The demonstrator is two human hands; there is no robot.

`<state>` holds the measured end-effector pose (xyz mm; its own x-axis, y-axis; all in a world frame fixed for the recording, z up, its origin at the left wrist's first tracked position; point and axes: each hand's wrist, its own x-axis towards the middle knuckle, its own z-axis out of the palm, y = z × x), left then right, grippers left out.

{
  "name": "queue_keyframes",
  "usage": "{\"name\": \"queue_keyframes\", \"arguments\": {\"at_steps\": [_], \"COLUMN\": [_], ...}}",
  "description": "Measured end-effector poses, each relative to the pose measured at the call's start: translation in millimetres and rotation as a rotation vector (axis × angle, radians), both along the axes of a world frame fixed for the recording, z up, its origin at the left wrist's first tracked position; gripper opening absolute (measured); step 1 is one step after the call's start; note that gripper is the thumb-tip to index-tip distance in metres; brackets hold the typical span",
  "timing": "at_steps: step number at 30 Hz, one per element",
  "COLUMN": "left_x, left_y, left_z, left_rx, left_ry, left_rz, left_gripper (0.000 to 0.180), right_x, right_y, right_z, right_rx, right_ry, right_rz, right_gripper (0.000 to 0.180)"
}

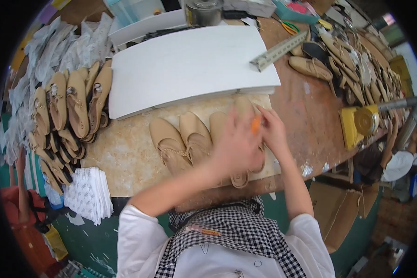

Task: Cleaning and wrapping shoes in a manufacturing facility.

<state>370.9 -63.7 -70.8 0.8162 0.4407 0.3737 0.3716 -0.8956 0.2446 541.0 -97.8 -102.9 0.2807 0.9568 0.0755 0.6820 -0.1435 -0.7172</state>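
Note:
Beige flat shoes stand side by side at the table's near edge, toes pointing away from me; two at the left, a shoe (166, 135) and its neighbour (193, 129), have a braided trim. My left hand (238, 143), smeared by motion, passes over the shoes at the right and hides much of them. A small blurred orange object (255, 124) shows at its fingers; its kind cannot be made out. My right hand (274, 129) is closed with bent fingers at the side of the rightmost shoe (244, 105), partly hidden behind the left hand.
A stack of white board (190, 69) lies beyond the shoes, with a slotted metal strip (278, 51) on it. Beige shoes (76, 102) crowd the left; more shoes (347, 65) pile up at the far right. Printed white paper (87, 194) lies left; a yellow fixture (359, 125) stands right.

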Motion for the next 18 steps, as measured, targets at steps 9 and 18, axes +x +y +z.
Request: {"name": "queue_keyframes", "arguments": {"at_steps": [9,18], "left_x": [-58,-46], "left_y": [155,-36], "left_z": [-17,69], "left_rx": [-0.078,-0.408], "left_ry": [-0.013,-0.595], "left_rz": [0.631,-0.331], "left_gripper": [0.037,0.015], "right_x": [-22,-76], "right_y": [-81,-94], "right_z": [42,78], "right_rx": [0.058,-0.155], "right_ry": [0.299,1.647], "right_rz": [-0.150,-0.226], "right_gripper": [0.036,0.050]}}
